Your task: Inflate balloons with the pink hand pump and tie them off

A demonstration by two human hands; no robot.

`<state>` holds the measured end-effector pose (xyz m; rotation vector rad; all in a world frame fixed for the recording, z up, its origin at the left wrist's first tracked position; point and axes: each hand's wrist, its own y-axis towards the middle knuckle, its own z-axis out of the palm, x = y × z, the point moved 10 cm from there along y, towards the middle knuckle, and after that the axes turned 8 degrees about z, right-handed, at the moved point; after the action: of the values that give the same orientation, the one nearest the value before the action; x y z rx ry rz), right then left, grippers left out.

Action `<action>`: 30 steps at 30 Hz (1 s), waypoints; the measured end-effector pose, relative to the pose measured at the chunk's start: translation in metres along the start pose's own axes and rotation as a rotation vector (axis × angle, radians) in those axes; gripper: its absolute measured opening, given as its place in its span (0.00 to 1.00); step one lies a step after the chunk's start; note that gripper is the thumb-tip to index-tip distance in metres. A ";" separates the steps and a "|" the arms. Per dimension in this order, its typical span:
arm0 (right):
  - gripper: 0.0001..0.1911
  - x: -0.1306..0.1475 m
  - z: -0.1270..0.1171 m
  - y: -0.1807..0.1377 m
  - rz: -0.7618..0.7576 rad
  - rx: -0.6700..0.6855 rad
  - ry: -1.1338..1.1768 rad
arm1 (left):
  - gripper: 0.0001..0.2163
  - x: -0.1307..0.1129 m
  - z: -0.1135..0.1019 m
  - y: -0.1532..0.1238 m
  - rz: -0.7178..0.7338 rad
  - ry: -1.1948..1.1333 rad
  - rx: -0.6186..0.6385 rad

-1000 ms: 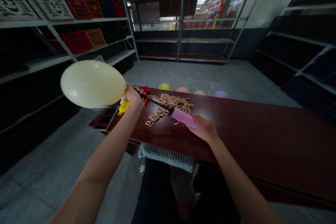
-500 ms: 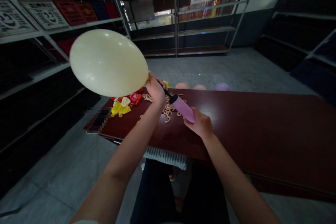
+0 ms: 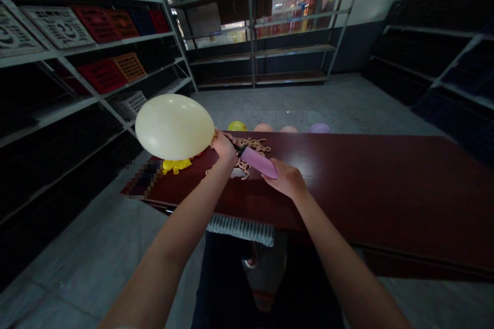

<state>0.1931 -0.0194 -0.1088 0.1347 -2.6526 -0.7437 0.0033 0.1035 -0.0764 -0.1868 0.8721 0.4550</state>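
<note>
A pale yellow inflated balloon (image 3: 174,127) points out to the left, its neck in the closed fingers of my left hand (image 3: 225,146). Those fingers also cover the black nozzle end of a pink hand balloon pump (image 3: 259,163), so how neck and nozzle meet is hidden. My right hand (image 3: 286,178) is wrapped round the lower end of the pump's pink barrel. Under the pump, several thin beige uninflated balloons (image 3: 258,145) lie scattered on the dark red table (image 3: 366,185). Flat yellow balloons (image 3: 176,166) lie beneath the inflated one.
A blurred-out flat dark object (image 3: 145,180) lies at the table's left corner. Beyond the far edge show a yellow-green balloon (image 3: 236,126), two peach balloons (image 3: 263,127) and a purple one (image 3: 320,128). Shelves with crates (image 3: 103,75) stand left; a metal rack (image 3: 252,56) stands behind.
The pale balloon looks clearly smaller and sits lower. The pump's black shaft, which showed between my hands, is now mostly out of sight, and my hands are closer together.
</note>
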 end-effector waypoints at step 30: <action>0.19 -0.007 -0.010 0.000 0.033 -0.084 0.127 | 0.21 -0.080 0.044 0.050 0.192 -0.040 0.059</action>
<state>0.2038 -0.0227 -0.1030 0.1110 -2.4936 -0.8064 -0.0334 0.1380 0.0146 -0.0388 0.8670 0.6094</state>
